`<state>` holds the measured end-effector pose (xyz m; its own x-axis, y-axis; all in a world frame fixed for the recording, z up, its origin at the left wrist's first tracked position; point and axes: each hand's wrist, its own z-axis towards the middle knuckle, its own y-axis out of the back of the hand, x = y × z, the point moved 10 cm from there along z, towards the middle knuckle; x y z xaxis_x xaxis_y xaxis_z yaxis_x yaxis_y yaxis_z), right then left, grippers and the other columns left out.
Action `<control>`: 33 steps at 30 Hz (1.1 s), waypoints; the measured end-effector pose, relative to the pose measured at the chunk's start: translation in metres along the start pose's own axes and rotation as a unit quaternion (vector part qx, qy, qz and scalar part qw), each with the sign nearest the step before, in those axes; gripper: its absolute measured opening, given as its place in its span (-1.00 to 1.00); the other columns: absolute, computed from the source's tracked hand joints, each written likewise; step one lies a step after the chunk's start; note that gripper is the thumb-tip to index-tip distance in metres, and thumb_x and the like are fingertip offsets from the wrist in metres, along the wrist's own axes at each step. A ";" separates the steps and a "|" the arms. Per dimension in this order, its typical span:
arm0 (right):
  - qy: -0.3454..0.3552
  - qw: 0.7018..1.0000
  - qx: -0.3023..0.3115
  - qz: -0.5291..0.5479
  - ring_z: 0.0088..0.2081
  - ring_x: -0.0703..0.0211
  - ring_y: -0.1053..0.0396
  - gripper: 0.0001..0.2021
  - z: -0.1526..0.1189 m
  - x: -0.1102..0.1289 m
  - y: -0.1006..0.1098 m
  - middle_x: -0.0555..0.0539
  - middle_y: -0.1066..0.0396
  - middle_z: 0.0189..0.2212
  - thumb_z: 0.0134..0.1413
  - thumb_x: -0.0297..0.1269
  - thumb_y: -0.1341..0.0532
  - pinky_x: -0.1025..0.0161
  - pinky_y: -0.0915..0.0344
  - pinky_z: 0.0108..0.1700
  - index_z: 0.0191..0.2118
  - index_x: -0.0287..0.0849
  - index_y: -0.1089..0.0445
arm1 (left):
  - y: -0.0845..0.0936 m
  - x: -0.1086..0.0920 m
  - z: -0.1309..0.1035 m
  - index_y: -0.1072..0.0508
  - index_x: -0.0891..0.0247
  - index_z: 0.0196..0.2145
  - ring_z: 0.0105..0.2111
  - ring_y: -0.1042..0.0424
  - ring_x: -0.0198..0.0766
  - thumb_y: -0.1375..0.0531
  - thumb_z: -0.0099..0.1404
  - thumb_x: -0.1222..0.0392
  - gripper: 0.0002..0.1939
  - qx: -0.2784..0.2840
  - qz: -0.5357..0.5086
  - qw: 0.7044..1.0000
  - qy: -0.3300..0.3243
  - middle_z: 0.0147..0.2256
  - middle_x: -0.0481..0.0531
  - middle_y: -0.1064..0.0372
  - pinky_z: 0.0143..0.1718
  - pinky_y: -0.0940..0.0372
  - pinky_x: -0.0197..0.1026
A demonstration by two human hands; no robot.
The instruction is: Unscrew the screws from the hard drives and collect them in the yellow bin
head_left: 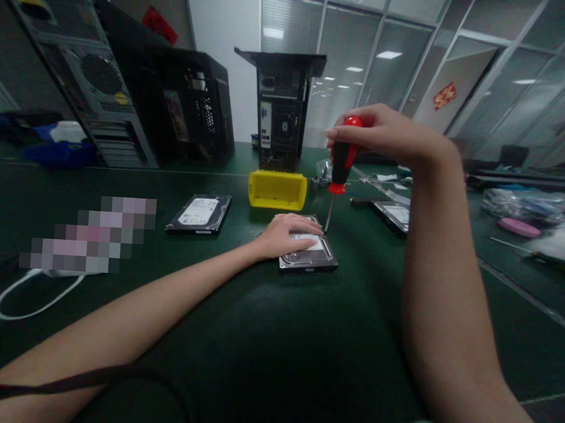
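Observation:
My left hand (287, 233) lies flat across a hard drive (311, 260) on the green tabletop, its fingers stretched over the drive's label and thumb apart. Closed round the red and black handle of a screwdriver (341, 167), my right hand (376, 133) is raised above the drive with the wrist bent. The screwdriver stands nearly upright, and its tip comes down at the drive's right edge, by my left fingertips. Whether the tip sits in a screw is too small to tell.
Behind the drive stands a yellow bin (277, 191). A second hard drive (199, 213) lies to the left, and a third (393, 216) is partly behind my right forearm. Computer cases (282, 109) line the back. A dark cable (85, 378) crosses my left forearm.

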<state>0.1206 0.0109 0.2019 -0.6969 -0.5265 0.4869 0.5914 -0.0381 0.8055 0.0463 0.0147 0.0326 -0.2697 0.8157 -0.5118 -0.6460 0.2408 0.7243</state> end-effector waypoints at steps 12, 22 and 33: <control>0.009 1.000 -0.003 0.002 -0.37 0.26 -0.33 -0.69 -0.001 0.003 0.001 -0.09 -0.42 -0.37 0.06 -0.06 -0.22 0.29 -0.25 -0.28 -0.29 -0.26 -0.42 | 0.001 -0.001 -0.001 -0.52 0.14 -0.12 0.06 -0.34 -0.15 -0.19 0.23 0.11 -0.73 0.000 0.001 1.000 0.005 -0.02 -0.01 -0.44 0.14 -0.14 0.04; -0.002 1.000 0.003 -0.006 -0.40 0.27 -0.29 -0.72 -0.003 0.004 0.001 -0.06 -0.39 -0.41 0.05 -0.06 -0.23 0.29 -0.21 -0.33 -0.35 -0.22 -0.41 | 0.001 0.000 -0.001 -0.52 0.13 -0.11 0.05 -0.35 -0.15 -0.20 0.23 0.12 -0.73 0.004 -0.004 1.000 0.008 -0.02 0.00 -0.44 0.13 -0.15 0.08; -0.005 1.000 -0.020 -0.021 -0.32 0.24 -0.32 -0.61 -0.003 0.001 0.006 -0.11 -0.43 -0.29 0.02 0.01 -0.24 0.30 -0.26 -0.27 -0.20 -0.23 -0.44 | 0.000 0.001 0.000 -0.52 0.13 -0.12 0.05 -0.35 -0.15 -0.20 0.22 0.10 -0.73 0.000 0.001 1.000 0.005 -0.02 0.00 -0.44 0.13 -0.15 0.07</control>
<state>0.1249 0.0082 0.2065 -0.7254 -0.5156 0.4560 0.5773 -0.0950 0.8110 0.0463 0.0156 0.0318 -0.2779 0.8109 -0.5149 -0.6449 0.2398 0.7256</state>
